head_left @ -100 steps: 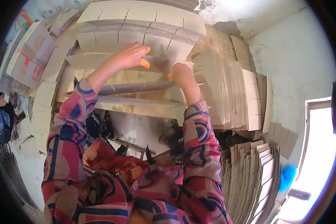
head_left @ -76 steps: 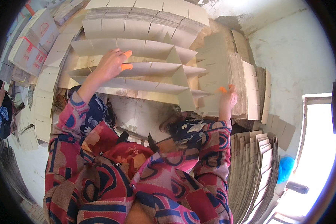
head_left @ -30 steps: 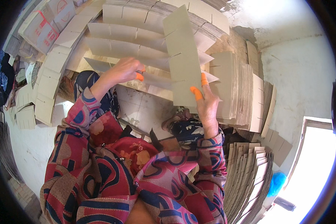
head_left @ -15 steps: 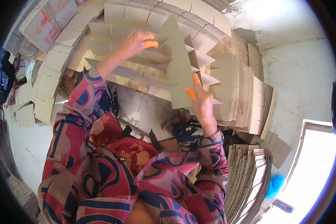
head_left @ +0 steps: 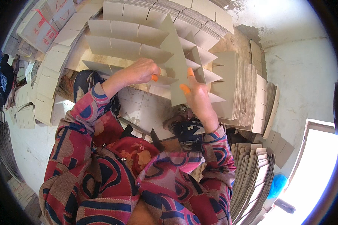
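A: Head view. Where's the cross strip point(head_left: 175, 56), and what are the hands doing?

B: Standing on edge across the long strips point(head_left: 127, 47), above the counter point(head_left: 76, 54), left of the second cross strip point(head_left: 200, 71). Right hand point(head_left: 199, 92) is toward its near end, thumb and forefinger slightly apart at its right edge; can't tell if they pinch. Left hand point(head_left: 142, 70) is curled narrow at the near long strip; grip hidden.

A: Doing it well?

B: I'd align slot with slot, keep it square, steady each long strip beside its joint, press evenly. Skewed pressure could crease the board.

A: Counts?

B: Long strips: three. Cross strips: two. Orange finger covers: two on right, at least one on left. Far stack point(head_left: 137, 13), right stack point(head_left: 227, 86): sheets uncountable.
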Motion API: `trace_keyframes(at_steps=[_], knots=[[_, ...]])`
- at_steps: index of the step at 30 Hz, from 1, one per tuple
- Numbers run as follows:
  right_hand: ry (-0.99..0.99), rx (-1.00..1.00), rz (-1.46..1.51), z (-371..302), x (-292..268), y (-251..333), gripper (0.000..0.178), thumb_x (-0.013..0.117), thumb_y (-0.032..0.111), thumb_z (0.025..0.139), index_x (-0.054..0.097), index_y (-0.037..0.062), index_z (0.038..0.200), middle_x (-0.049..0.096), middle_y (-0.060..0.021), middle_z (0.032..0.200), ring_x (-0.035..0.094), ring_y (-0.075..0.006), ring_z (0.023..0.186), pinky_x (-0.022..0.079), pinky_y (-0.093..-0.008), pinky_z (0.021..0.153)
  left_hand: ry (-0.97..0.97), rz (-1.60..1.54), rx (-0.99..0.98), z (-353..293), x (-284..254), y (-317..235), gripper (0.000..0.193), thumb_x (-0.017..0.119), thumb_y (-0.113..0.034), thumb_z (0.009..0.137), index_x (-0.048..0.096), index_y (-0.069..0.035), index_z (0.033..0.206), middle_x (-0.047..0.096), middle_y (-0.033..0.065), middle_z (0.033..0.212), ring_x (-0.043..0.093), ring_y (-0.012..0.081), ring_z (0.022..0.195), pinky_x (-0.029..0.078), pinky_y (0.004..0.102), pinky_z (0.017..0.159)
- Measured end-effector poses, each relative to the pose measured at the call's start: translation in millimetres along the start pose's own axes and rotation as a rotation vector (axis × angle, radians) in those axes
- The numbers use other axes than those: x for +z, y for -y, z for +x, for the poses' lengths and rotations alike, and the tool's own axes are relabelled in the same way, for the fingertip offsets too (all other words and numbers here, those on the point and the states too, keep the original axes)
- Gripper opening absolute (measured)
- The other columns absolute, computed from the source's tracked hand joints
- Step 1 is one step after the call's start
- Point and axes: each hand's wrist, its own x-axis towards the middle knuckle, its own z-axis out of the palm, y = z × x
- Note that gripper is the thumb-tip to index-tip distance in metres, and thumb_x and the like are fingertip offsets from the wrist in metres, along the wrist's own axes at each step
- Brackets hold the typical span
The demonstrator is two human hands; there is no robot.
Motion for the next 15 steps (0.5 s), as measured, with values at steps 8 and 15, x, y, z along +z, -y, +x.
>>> trace_keyframes(at_steps=[8, 15], knots=[[0.033, 0.056, -0.08, -13, 20, -11, 0.054, 0.059, 0.004, 0.084, 0.038, -0.0098, 0.132, 0.06, -0.0269, 0.077, 0.062, -0.0424, 0.071, 0.048, -0.0443, 0.059, -0.088, 0.009, -0.001, 4, 3, -3, 0.017, 0.069, -0.013, 0.072, 0.057, -0.003, 0.065, 0.057, 0.0185, 0.063, 0.058, 0.0395, 0.067, 0.043, 0.0482, 0.058], [0.138, 0.067, -0.282, -25, 39, -9, 0.05, 0.059, 0.009, 0.086, 0.043, -0.0032, 0.132, 0.063, -0.0253, 0.085, 0.063, -0.0415, 0.075, 0.05, -0.0452, 0.061, -0.065, 0.073, -0.001, -2, 12, -5, 0.02, 0.068, -0.017, 0.074, 0.056, -0.003, 0.066, 0.057, 0.0181, 0.064, 0.058, 0.0377, 0.068, 0.042, 0.0486, 0.059]])
